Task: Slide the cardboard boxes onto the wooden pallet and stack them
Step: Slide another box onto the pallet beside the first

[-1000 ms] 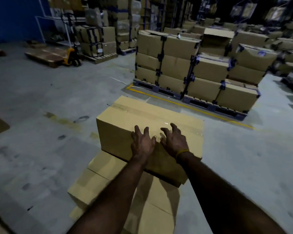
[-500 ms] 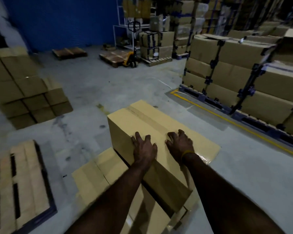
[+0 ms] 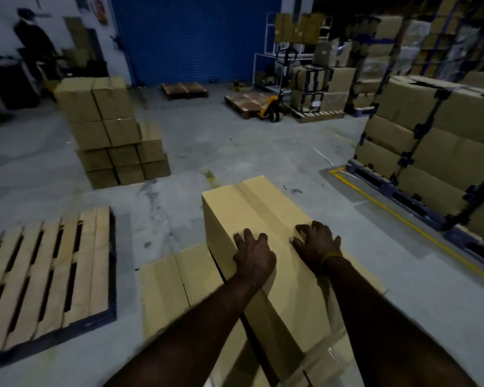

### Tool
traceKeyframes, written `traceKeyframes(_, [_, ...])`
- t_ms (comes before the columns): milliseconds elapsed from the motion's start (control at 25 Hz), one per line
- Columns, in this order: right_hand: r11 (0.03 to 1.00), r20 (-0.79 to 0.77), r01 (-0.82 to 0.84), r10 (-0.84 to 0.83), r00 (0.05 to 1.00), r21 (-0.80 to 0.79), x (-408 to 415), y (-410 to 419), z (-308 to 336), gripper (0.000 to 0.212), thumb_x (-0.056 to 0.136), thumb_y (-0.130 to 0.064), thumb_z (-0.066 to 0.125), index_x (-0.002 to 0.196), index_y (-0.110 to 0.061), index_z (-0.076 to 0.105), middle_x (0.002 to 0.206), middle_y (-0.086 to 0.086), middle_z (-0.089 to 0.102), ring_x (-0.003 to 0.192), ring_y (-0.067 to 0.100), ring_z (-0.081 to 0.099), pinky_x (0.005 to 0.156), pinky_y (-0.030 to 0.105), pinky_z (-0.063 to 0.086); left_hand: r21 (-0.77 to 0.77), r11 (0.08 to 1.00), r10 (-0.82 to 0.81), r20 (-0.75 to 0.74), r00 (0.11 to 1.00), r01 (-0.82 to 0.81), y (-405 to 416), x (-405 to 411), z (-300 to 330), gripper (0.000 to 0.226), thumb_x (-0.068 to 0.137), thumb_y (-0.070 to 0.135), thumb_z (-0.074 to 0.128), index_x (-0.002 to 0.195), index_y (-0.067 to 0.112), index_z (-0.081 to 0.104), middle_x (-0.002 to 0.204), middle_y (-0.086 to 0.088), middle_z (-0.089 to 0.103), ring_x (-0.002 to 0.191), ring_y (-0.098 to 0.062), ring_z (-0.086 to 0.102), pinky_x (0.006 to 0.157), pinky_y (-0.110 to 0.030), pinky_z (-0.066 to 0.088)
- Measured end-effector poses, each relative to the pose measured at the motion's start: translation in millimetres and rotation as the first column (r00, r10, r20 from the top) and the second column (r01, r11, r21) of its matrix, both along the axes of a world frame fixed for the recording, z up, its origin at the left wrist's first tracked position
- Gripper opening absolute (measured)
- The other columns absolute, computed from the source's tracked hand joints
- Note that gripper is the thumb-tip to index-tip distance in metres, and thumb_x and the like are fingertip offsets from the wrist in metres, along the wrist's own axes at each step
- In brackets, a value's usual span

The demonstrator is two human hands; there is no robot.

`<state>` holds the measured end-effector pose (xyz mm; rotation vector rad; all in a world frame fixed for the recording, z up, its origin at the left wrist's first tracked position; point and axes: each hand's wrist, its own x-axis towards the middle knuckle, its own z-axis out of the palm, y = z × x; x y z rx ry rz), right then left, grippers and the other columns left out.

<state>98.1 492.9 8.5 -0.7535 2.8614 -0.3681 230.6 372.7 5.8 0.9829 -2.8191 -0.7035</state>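
Both hands, left hand (image 3: 253, 254) and right hand (image 3: 317, 244), press spread fingers flat on the top box (image 3: 266, 219), its long axis pointing away; the empty wooden pallet (image 3: 48, 272) lies on the floor to the left, nearer the left hand.

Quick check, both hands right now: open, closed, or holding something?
Left hand: open, fingers spread, pressing on top of the cardboard box.
Right hand: open, fingertips bent, pressing on the same box top.

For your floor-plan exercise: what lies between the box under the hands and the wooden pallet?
In the head view, only bare concrete floor separates the box from the wooden pallet.
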Motion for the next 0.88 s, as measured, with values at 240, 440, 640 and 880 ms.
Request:
traceKeyframes(240, [1.000, 0.021, -0.003, 0.003, 1.000, 0.009, -11.2, -4.0, -1.9, 0.066, 0.083, -0.075, 0.045, 0.142, -0.047, 0.038, 0.160, 0.004, 0.018, 0.138, 0.036, 0.031, 0.111, 0.054, 0.023, -0.003, 0.997, 0.082, -0.016, 0.997, -0.082, 12.6, -10.6, 3.1, 0.045, 0.094, 0.030, 0.049, 0.138, 0.021, 0.044, 0.153, -0.014, 0.021, 0.147, -0.041, 0.007, 0.103, -0.060, 0.034])
traceKeyframes(440, [0.999, 0.100, -0.054, 0.054, 0.994, -0.003, -24.2, 1.5, -2.2, 0.078, 0.078, -0.083, 0.047, 0.147, -0.051, 0.028, 0.161, 0.005, 0.015, 0.141, 0.036, 0.027, 0.111, 0.058, 0.023, -0.001, 0.988, 0.153, -0.025, 0.988, -0.153, 20.8, -13.7, 0.4, 0.049, 0.094, 0.037, 0.050, 0.141, 0.024, 0.041, 0.157, -0.014, 0.015, 0.147, -0.043, 0.002, 0.102, -0.067, 0.035])
traceKeyframes(640, [0.997, 0.067, -0.078, 0.079, 0.995, -0.024, -20.3, -4.3, -5.9, 0.081, 0.074, -0.086, 0.047, 0.145, -0.051, 0.031, 0.162, 0.003, 0.012, 0.141, 0.036, 0.026, 0.111, 0.058, 0.024, 0.002, 0.977, 0.215, -0.048, 0.975, -0.215, 23.2, -10.7, -4.9, 0.048, 0.096, 0.040, 0.049, 0.142, 0.028, 0.041, 0.160, -0.012, 0.012, 0.148, -0.043, 0.001, 0.103, -0.065, 0.032])
traceKeyframes(880, [0.992, 0.053, -0.109, 0.112, 0.992, -0.062, 6.3, -14.6, 6.6, 0.071, 0.076, -0.079, 0.055, 0.139, -0.051, 0.042, 0.157, 0.003, 0.018, 0.135, 0.038, 0.033, 0.109, 0.053, 0.028, 0.002, 0.965, 0.261, -0.123, 0.958, -0.262, 8.9, 8.8, -5.4, 0.043, 0.093, 0.043, 0.049, 0.135, 0.034, 0.050, 0.157, -0.007, 0.023, 0.147, -0.036, 0.010, 0.104, -0.064, 0.030])
